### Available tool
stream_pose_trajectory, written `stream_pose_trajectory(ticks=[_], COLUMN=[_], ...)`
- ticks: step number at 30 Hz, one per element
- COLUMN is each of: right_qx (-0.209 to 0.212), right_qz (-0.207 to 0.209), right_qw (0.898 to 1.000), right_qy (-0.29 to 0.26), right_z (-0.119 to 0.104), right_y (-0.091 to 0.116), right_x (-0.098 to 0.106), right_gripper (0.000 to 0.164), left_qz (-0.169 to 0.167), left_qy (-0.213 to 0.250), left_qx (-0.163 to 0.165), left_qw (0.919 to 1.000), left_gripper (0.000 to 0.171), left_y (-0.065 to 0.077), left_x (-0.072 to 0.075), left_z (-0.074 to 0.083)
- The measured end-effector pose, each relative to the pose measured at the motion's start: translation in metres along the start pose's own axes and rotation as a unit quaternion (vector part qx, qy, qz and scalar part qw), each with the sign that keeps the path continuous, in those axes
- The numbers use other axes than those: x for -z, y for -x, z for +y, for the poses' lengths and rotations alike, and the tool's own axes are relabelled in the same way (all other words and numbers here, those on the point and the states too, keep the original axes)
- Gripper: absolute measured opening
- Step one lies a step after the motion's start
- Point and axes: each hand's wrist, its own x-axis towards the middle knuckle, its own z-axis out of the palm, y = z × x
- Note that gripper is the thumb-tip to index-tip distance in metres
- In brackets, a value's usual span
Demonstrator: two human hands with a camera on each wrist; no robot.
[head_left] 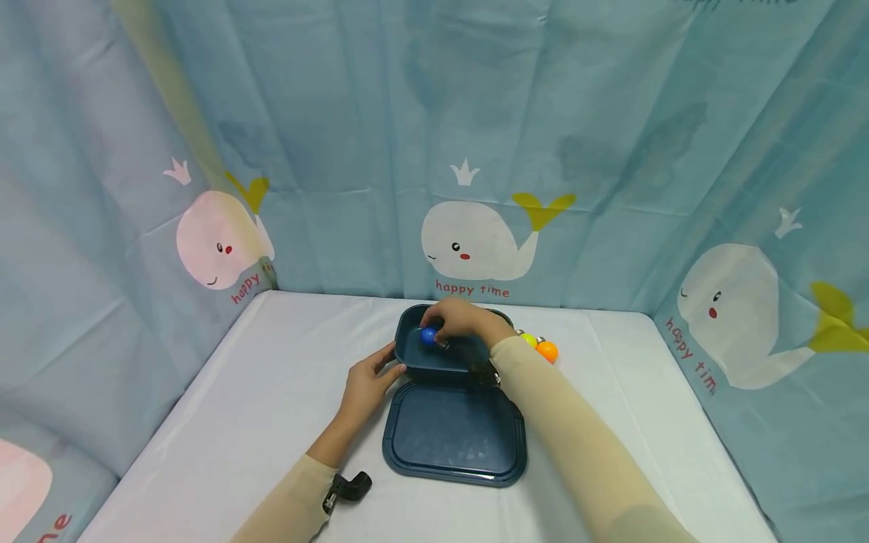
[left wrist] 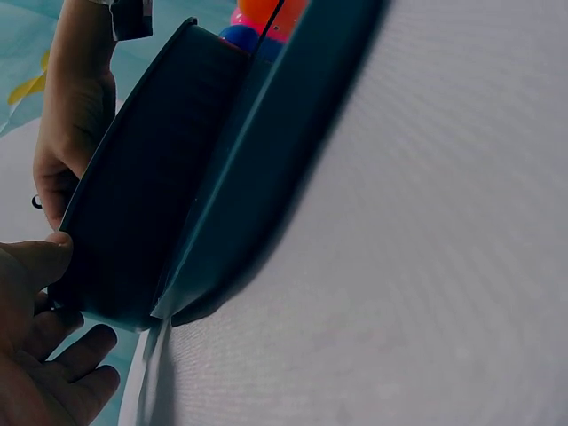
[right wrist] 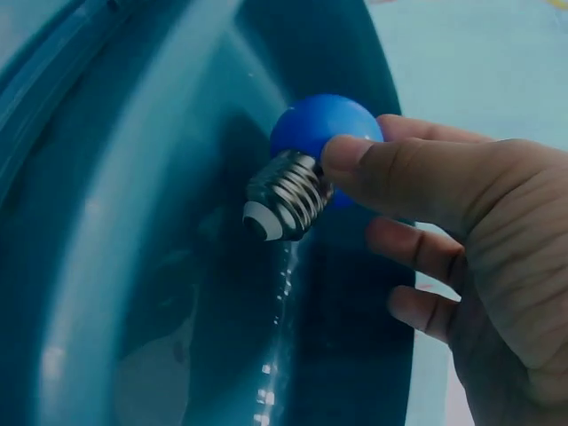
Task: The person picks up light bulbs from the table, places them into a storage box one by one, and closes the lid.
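A dark blue rectangular box (head_left: 434,372) stands uncovered on the table, its lid (head_left: 455,430) lying flat in front of it. My right hand (head_left: 460,317) reaches over the box and pinches a blue light bulb (right wrist: 324,124) between thumb and fingers. The bulb's silver screw base (right wrist: 291,195) points away from the palm, above the box's inside (right wrist: 231,293). At the box's left front corner, my left hand (head_left: 366,388) holds the wall, thumb (left wrist: 49,257) near the rim and the other fingers round the side. Part of the box's interior is hidden by the right arm.
Beside the box on the right lie a yellow-green bulb (head_left: 528,340) and an orange bulb (head_left: 547,351), partly behind the right sleeve (head_left: 543,385). Pink and blue round shapes also show there in the left wrist view. Curtains (head_left: 339,226) with whale prints surround the white table (head_left: 271,392).
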Motion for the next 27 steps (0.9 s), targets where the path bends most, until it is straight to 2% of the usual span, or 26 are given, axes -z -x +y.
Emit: stream_pose_trajectory(ticks=[6,13,20,24,27], right_qx=[-0.015,-0.009,0.000,0.006,-0.002], right_qz=[-0.016,0.003,0.077,0.126,0.164], right_qw=[1.000,1.000,0.997,0.992,0.986], right_qy=[0.002,0.008,0.002,0.012,-0.002], right_z=[-0.003,-0.003,-0.008,-0.011,-0.014], right_y=[-0.003,0.010,0.043,0.069,0.093], right_x=[-0.006,-0.001,0.015,0.019,0.018], right_gripper=[0.035,0.036,0.039,0.040,0.038], left_qz=[0.004,0.006,0.009,0.012,0.011], left_qy=[0.002,-0.005,-0.008,-0.009,-0.011], left_qx=[-0.002,0.001,0.000,0.002,0.002], left_qw=[1.0000,1.0000,0.9999,0.9999,0.9999], left_gripper=[0.058,0.057,0.057,0.057,0.058], left_y=[0.000,0.000,-0.001,-0.001,0.000], left_x=[0.000,-0.001,-0.001,-0.001,-0.001], left_z=[0.000,-0.001,0.000,0.001,0.001])
